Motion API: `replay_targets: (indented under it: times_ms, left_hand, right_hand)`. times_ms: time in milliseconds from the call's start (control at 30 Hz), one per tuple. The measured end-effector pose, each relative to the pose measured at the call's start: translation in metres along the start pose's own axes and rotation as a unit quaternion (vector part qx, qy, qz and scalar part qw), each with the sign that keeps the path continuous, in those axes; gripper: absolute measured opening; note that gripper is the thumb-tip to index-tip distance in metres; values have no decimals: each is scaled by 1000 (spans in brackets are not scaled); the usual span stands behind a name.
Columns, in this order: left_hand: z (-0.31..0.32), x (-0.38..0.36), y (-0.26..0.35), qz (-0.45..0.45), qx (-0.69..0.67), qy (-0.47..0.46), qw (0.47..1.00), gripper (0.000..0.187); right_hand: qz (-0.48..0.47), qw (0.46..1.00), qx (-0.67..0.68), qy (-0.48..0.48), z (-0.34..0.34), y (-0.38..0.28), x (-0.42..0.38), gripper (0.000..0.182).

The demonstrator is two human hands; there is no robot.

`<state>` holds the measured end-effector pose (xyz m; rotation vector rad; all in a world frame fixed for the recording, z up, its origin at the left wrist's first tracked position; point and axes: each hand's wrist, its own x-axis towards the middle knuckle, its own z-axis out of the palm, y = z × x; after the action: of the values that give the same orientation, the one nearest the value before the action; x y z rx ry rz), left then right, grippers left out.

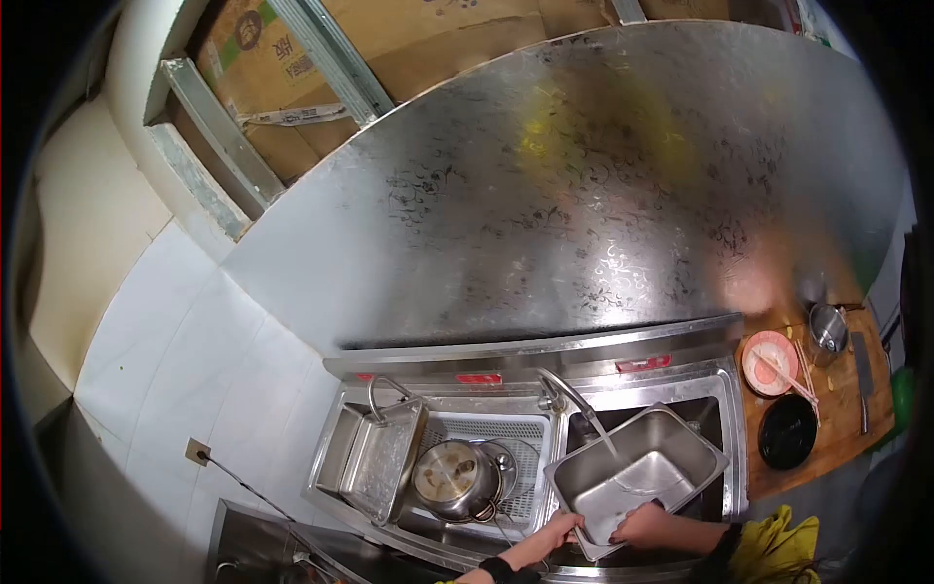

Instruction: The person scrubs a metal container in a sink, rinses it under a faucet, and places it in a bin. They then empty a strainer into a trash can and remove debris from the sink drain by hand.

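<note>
A deep rectangular steel pan (637,467) is tilted over the right sink basin, with water running into it from the curved faucet (587,411). My left hand (562,529) grips the pan's near left corner, fingers closed on the rim. Just to the right, my right hand (644,527) reaches inside the pan near its front wall; its fingers are bent and pressed together, and what they hold, if anything, is hidden.
Left of the pan, a steel pot (450,475) stands in a white perforated basket (530,428). Another steel pan (394,467) leans farther left. A wooden board (839,440) at right bears a pink plate (770,363), black dish (787,431), knife (862,375) and steel cup (828,331).
</note>
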<state>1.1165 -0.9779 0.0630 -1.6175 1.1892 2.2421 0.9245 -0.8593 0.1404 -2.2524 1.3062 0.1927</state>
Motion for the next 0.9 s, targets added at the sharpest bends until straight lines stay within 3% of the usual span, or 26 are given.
replay_targets:
  times_ms: [33, 67, 100, 167, 200, 233, 300, 367, 500, 533, 567, 600, 633, 700, 767, 800, 833, 900]
  left_hand:
    - [-1, 0, -5, -19, -14, 28, 999, 26]
    - [-3, 0, -13, -38, -32, 56, 997, 28]
    - [-5, 2, -23, -12, -71, 55, 996, 30]
    - [-9, 8, -45, 44, -150, 54, 986, 35]
    - [-8, 12, -52, 80, -129, 71, 986, 36]
    - [-6, 17, -59, 115, -107, 87, 984, 38]
    - [1, 31, -77, 183, -63, 118, 974, 41]
    - [0, 49, -94, 257, -96, 109, 955, 43]
    - [-8, 45, -92, 274, -74, 106, 953, 44]
    - [-5, 26, -72, 259, -90, 110, 955, 45]
    - [-5, 15, -61, 246, -105, 114, 957, 46]
    - [-11, 21, -64, 216, -92, 106, 966, 52]
    - [-16, 26, -63, 185, -97, 100, 973, 52]
    - [-20, 35, -55, 124, -109, 86, 983, 54]
    - [-16, 31, -32, 117, -91, 67, 987, 53]
    - [-16, 38, -27, 128, -97, 56, 985, 52]
    - [-15, 43, -22, 143, -103, 45, 983, 51]
    - [-18, 48, -11, 166, -109, 31, 980, 48]
  right_hand:
    - [-6, 1000, 27, 4, -9, 3, -5, 39]
    - [-21, 987, 115, 107, 8, 29, -11, 49]
    - [6, 982, 141, 128, 4, 54, -16, 55]
    - [107, 934, 88, 329, 3, 122, -23, 42]
    - [241, 917, 12, 318, -56, 114, -35, 29]
    - [295, 897, 3, 329, -62, 144, -32, 23]
    - [294, 865, -104, 392, -58, 210, -21, 29]
    - [291, 881, -74, 367, -37, 257, -10, 40]
    - [332, 887, -104, 304, -15, 255, 0, 57]
    - [375, 879, -37, 293, -5, 258, 2, 63]
    - [407, 845, 15, 348, 7, 263, 3, 59]
    - [376, 801, 220, 411, 26, 277, -5, 55]
    - [329, 718, 413, 454, 16, 265, -12, 52]
    - [394, 592, 646, 277, -25, 190, -57, 46]
    - [283, 742, 556, 245, 29, 211, -57, 49]
    - [384, 751, 477, 248, -28, 142, -63, 51]
    - [328, 810, 316, 371, 0, 155, -59, 44]
    - [373, 800, 362, 299, 12, 174, -62, 24]
